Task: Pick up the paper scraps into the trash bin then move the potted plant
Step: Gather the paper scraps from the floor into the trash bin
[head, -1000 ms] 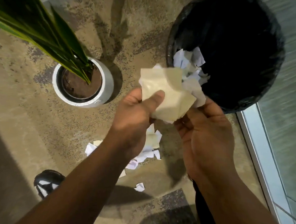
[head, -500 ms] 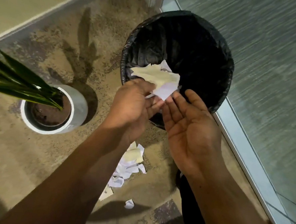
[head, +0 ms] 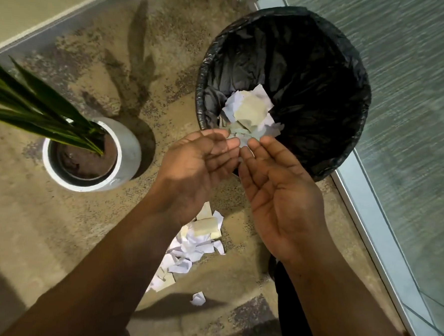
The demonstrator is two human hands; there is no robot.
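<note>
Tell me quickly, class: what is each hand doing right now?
Left hand: open, palm up, holding nothing.
Right hand: open, palm up, holding nothing; scraps fall into the bin.

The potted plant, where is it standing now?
In the head view, the potted plant stands on the floor at the left, beside the left hand and left of the trash bin.

Nothing here can be read: no lettering, label, brand or number shows on any surface from where I stand.
</note>
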